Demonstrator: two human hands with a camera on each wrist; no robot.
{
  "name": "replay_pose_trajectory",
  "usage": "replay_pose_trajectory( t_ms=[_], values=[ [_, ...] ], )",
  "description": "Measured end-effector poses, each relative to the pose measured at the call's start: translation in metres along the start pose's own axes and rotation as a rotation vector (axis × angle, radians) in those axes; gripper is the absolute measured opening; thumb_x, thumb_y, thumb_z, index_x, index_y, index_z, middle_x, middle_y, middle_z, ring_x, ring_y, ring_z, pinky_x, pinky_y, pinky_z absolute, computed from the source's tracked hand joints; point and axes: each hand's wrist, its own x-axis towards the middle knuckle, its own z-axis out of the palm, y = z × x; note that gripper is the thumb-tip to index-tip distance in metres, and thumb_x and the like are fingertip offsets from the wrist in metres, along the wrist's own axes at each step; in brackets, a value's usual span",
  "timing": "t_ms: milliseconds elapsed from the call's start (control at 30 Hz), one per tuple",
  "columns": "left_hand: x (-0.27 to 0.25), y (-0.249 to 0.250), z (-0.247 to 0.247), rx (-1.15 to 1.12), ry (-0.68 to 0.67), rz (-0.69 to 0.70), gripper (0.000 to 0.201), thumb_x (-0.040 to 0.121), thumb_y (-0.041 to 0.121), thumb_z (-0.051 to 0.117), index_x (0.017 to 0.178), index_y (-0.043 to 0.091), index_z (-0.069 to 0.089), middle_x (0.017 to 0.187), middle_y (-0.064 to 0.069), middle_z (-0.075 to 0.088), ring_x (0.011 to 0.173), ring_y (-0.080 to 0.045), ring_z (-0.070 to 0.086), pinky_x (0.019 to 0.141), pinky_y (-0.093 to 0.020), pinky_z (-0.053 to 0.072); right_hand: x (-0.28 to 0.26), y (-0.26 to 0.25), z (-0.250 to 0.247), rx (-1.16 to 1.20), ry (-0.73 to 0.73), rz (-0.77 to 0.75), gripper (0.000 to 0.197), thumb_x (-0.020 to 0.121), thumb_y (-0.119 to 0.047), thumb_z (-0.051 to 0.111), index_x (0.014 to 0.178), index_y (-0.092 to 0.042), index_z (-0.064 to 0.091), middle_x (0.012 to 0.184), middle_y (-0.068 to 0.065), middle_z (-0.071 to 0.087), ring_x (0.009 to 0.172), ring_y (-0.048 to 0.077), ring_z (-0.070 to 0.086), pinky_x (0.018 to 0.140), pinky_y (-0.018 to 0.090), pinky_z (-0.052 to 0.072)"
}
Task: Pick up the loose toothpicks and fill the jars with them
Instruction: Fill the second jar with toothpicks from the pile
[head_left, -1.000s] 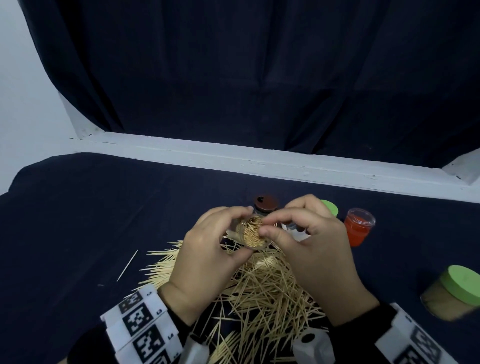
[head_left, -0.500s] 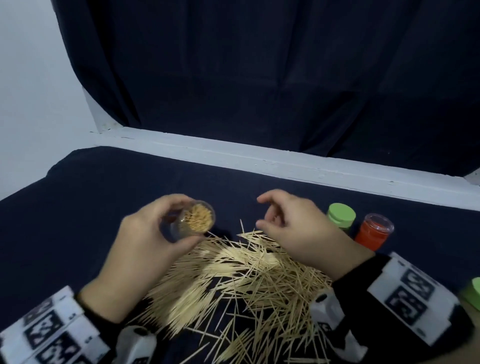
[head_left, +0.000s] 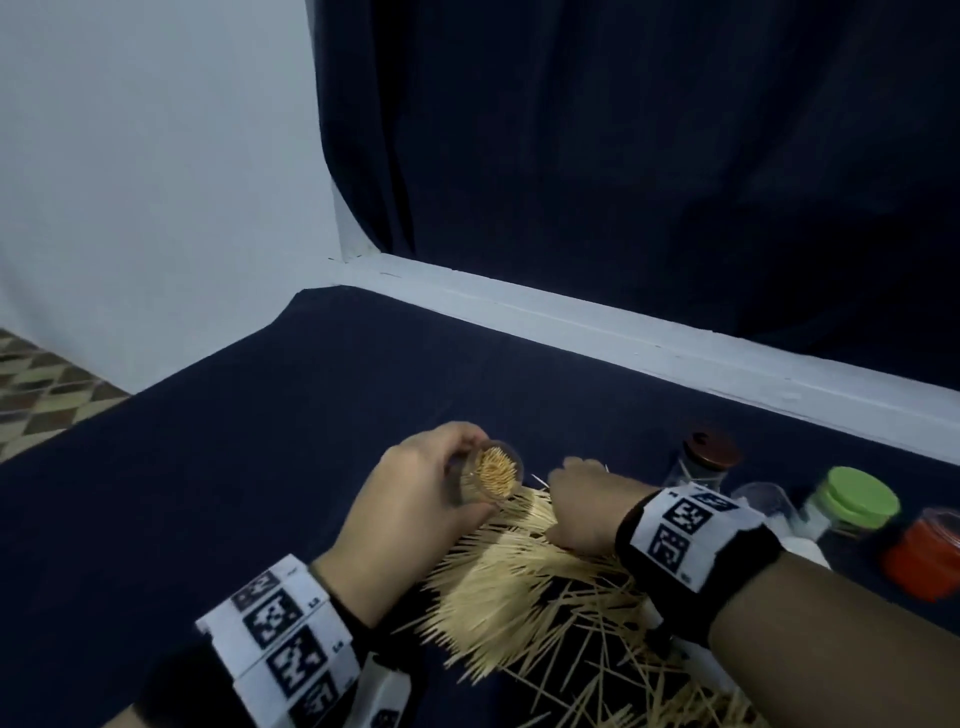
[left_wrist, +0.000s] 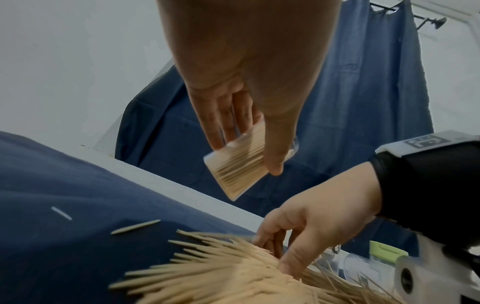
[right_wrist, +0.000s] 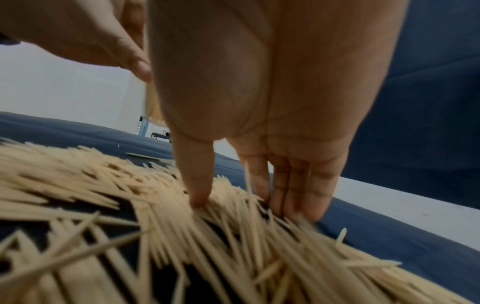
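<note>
My left hand (head_left: 460, 486) grips a clear jar (head_left: 496, 470) packed with toothpicks, holding it tilted just above the left end of the loose toothpick pile (head_left: 519, 587). In the left wrist view the jar (left_wrist: 239, 166) sits between thumb and fingers. My right hand (head_left: 571, 501) reaches down beside the jar. Its thumb (right_wrist: 200, 195) and straight fingers (right_wrist: 293, 197) touch the pile (right_wrist: 130, 205), a small gap between them. The same hand (left_wrist: 283, 255) shows in the left wrist view, fingertips in the toothpicks.
At the right stand a brown-lidded jar (head_left: 704, 457), an open clear jar (head_left: 763, 499), a green-lidded jar (head_left: 857, 501) and a red jar (head_left: 930, 551). A white ledge (head_left: 623, 332) and dark curtain bound the far side. Single toothpicks (left_wrist: 135, 226) lie left of the pile.
A second ago both hands met at the jar. Since then the left hand carried the jar left, and the right hand dropped onto the pile. The head view turned left.
</note>
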Motion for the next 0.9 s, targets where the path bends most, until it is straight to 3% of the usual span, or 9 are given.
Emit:
replay_pose_trajectory(
  t_ms=[133,233,400,600,667,800,900],
  values=[
    [0.002,-0.003,0.0,0.017,-0.021,-0.03,0.046,0.064,0.019,0.085,0.099,0.036,0.061,0.093,0.021,0.065,0.093,0.004,0.059,0.084,-0.028,0.051,0.0,-0.006,0.006,0.078,0.052,0.007,0.033,0.095,-0.011,0.042,0.127,-0.007,0.043,0.13,0.011,0.04,0.123,0.03,0.039,0.1,0.042,0.039],
    [0.002,-0.002,0.002,0.021,-0.038,-0.028,0.047,0.064,0.02,0.086,0.1,0.037,0.061,0.094,0.021,0.065,0.095,0.004,0.059,0.085,-0.028,0.051,-0.003,-0.006,0.011,0.098,0.044,0.023,0.036,0.092,-0.001,0.033,0.127,-0.005,0.041,0.131,0.013,0.039,0.124,0.03,0.037,0.1,0.041,0.036],
    [0.002,0.001,0.004,0.058,-0.059,-0.02,0.051,0.064,0.021,0.086,0.098,0.044,0.056,0.096,0.022,0.063,0.097,0.003,0.057,0.085,-0.027,0.05,-0.012,-0.002,0.015,0.049,0.05,-0.021,0.035,0.094,-0.003,0.029,0.126,-0.004,0.042,0.131,0.014,0.041,0.122,0.03,0.038,0.101,0.038,0.035],
    [0.002,0.003,0.005,0.07,-0.06,-0.013,0.05,0.064,0.022,0.086,0.098,0.042,0.056,0.096,0.022,0.063,0.096,0.004,0.057,0.085,-0.027,0.05,-0.022,0.002,0.012,0.047,0.096,-0.039,0.032,0.092,-0.002,0.031,0.121,-0.006,0.044,0.127,0.014,0.046,0.117,0.03,0.041,0.098,0.036,0.033],
    [0.002,0.003,0.005,0.082,-0.057,-0.012,0.05,0.065,0.021,0.085,0.099,0.043,0.055,0.096,0.022,0.062,0.096,0.004,0.057,0.084,-0.025,0.05,-0.03,0.009,0.007,0.144,0.093,-0.01,0.024,0.092,-0.001,0.03,0.11,-0.011,0.042,0.119,0.014,0.048,0.11,0.03,0.044,0.09,0.037,0.035],
    [0.002,0.003,0.007,0.095,-0.044,-0.012,0.047,0.066,0.021,0.085,0.101,0.038,0.059,0.096,0.022,0.062,0.095,0.003,0.058,0.084,-0.024,0.05,-0.04,0.026,0.009,0.23,0.128,0.014,0.009,0.093,-0.007,0.03,0.093,-0.016,0.029,0.095,0.012,0.046,0.081,0.026,0.044,0.065,0.035,0.037],
    [0.003,0.007,0.01,0.114,-0.054,-0.009,0.046,0.066,0.022,0.084,0.104,0.034,0.061,0.096,0.02,0.063,0.095,0.001,0.059,0.083,-0.023,0.05,-0.05,0.041,0.012,0.262,0.206,-0.068,0.014,0.097,-0.014,0.031,0.084,-0.018,0.027,0.071,0.004,0.039,0.059,0.016,0.037,0.049,0.029,0.024]
  ],
)
